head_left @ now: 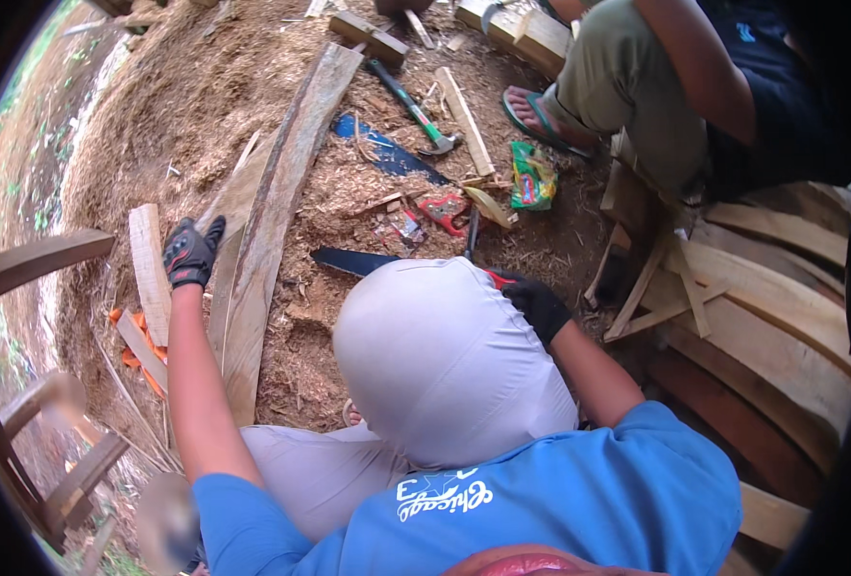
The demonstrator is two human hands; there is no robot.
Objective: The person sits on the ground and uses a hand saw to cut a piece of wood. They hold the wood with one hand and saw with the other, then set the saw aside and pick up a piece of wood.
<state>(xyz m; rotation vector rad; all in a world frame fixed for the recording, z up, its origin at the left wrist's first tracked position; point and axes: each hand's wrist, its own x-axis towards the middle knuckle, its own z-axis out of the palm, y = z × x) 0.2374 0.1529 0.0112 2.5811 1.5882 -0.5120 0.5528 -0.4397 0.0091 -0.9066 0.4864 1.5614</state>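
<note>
My left hand (pixel 192 252), in a dark glove, rests with its fingers apart at the upper end of a short pale board (pixel 147 274), beside a wider plank (pixel 235 197). A long rough-edged plank (pixel 277 221) lies just to its right. Beyond my raised knee, my right hand (pixel 538 305), also gloved, is closed around the red handle of a handsaw. The dark blade of this handsaw (pixel 347 260) comes out on the knee's left side; its middle is hidden by the knee.
A second saw (pixel 387 154) with a blue blade, a green-handled hammer (pixel 411 108), a wood strip (pixel 464 120) and a green packet (pixel 533 178) lie on sawdust. Another person (pixel 627 86) sits at the upper right. Curved boards (pixel 762 326) are stacked right; a wooden frame (pixel 36 264) stands left.
</note>
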